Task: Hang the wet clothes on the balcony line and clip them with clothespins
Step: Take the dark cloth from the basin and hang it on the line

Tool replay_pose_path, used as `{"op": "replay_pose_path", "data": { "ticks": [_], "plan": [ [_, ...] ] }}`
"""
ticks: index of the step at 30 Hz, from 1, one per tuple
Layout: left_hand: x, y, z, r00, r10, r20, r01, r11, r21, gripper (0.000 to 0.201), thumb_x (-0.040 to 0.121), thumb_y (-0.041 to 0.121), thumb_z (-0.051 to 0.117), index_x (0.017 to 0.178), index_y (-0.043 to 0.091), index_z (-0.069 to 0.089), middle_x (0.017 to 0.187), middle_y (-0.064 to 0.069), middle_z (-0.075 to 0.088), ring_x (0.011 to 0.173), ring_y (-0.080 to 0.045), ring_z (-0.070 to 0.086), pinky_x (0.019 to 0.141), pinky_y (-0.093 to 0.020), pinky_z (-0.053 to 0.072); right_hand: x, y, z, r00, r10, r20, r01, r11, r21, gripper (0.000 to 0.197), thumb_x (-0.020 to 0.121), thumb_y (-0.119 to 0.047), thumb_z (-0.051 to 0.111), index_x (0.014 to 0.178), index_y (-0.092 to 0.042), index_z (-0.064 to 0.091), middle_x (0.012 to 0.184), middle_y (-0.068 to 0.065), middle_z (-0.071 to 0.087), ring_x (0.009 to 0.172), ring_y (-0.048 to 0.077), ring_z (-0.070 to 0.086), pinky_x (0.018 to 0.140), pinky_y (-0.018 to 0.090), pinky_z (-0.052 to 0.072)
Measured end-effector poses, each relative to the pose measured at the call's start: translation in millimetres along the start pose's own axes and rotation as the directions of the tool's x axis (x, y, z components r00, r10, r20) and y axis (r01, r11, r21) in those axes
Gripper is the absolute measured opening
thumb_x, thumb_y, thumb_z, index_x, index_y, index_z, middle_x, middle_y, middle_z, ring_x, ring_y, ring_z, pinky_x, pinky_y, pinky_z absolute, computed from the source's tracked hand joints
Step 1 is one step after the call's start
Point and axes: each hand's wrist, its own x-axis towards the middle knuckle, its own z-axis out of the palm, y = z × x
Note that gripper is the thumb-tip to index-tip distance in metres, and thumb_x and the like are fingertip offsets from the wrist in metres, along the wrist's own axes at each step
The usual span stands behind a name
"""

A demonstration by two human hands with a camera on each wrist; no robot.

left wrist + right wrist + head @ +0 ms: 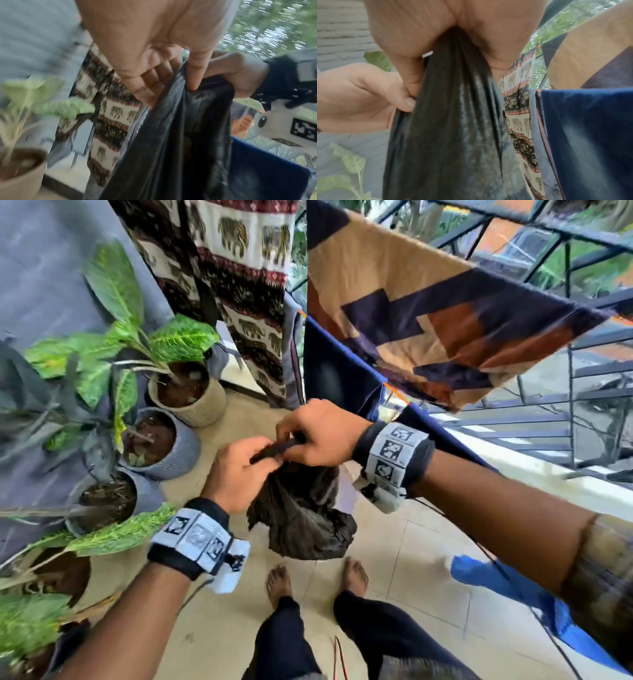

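Over on the left, along the grey wall (pixel 41 285), there's a row of potted plants (pixel 144 337) sitting on the tiled balcony floor (pixel 411 559), leafy green ones in beige and grey pots. Next, the left hand (pixel 236 474) has its grip curled round the top edge of a dark wet garment (pixel 301 515), thumb and fingers pinching the bunched fabric. Right beside it, almost touching, the right hand (pixel 318 436) pinches the same edge, grip pressed tight on the cloth, which comes out from between thumb and palm in the right wrist view. The garment hangs down crumpled between both hands, above the person's bare feet (pixel 354 575), not on the line. Behind the hands, an elephant-print cloth (pixel 246 285) hangs, then a blue cloth (pixel 335 371) draped over the orange line (pixel 395 393). Further right is a tan, brown and navy patterned blanket (pixel 428 313) by the black railing (pixel 582 392). Something blue (pixel 496 580) lies on the floor near the right forearm, can't tell what it is.
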Motion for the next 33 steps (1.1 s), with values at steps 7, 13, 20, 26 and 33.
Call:
{"op": "replay_pose_path", "data": {
  "ticks": [7,13,20,26,33],
  "plan": [
    [-25.8,78.7,-40.4,0.983,0.145,-0.11,-0.159,0.98,-0.122,0.017,0.065,0.021,0.065,0.066,0.036,0.073,0.07,0.007,0.07,0.073,-0.009,0.061,0.071,-0.024,0.043,-31.1,-3.2,-29.5,0.984,0.067,0.164,-0.072,0.997,0.026,0.04,0.074,-0.044,0.081,0.058,-0.029,0.047,0.053,-0.01,0.047,0.05,0.004,0.047,0.049,0.015,0.03],
    [-51.4,122.9,-86.7,0.939,0.306,-0.158,-0.329,0.933,-0.147,0.029,0.071,0.004,0.055,0.069,0.028,0.07,0.065,0.017,0.067,0.068,0.001,0.057,0.066,-0.014,0.041,-39.4,7.1,-19.3,0.941,0.245,0.232,-0.203,0.96,-0.19,0.032,0.071,-0.044,0.074,0.086,-0.016,0.07,0.065,0.003,0.06,0.065,0.026,0.055,0.06,0.028,0.041],
    [-63.5,99.8,-120.8,0.953,0.233,-0.192,-0.276,0.931,-0.239,0.022,0.072,0.0,0.047,0.068,0.015,0.062,0.067,0.005,0.061,0.068,-0.007,0.051,0.063,-0.015,0.038,-54.3,17.4,14.7,0.874,0.486,-0.017,-0.414,0.763,0.496,0.013,0.081,-0.015,0.066,0.082,-0.002,0.063,0.08,0.026,0.06,0.075,0.036,0.057,0.076,0.048,0.049],
    [-56.4,44.6,-135.3,0.964,-0.049,-0.26,-0.056,0.924,-0.379,0.023,0.063,0.01,0.046,0.06,0.024,0.064,0.056,0.012,0.052,0.058,-0.005,0.046,0.055,-0.024,0.035,-47.5,-6.4,-14.4,0.769,0.579,-0.272,-0.197,0.618,0.761,0.033,0.092,-0.003,0.054,0.069,-0.021,0.04,0.064,-0.011,0.038,0.059,-0.001,0.037,0.06,0.022,0.031],
    [-44.2,10.4,-115.9,0.993,-0.106,0.042,0.11,0.987,-0.117,0.031,0.057,0.024,0.061,0.084,0.01,0.057,0.069,-0.006,0.046,0.06,-0.01,0.042,0.059,-0.026,0.032,-19.9,-62.0,-80.4,0.853,0.343,-0.394,-0.015,0.77,0.638,0.034,0.092,-0.01,0.065,0.07,-0.023,0.042,0.059,-0.021,0.044,0.06,-0.005,0.04,0.062,0.016,0.032]
  ]
}}
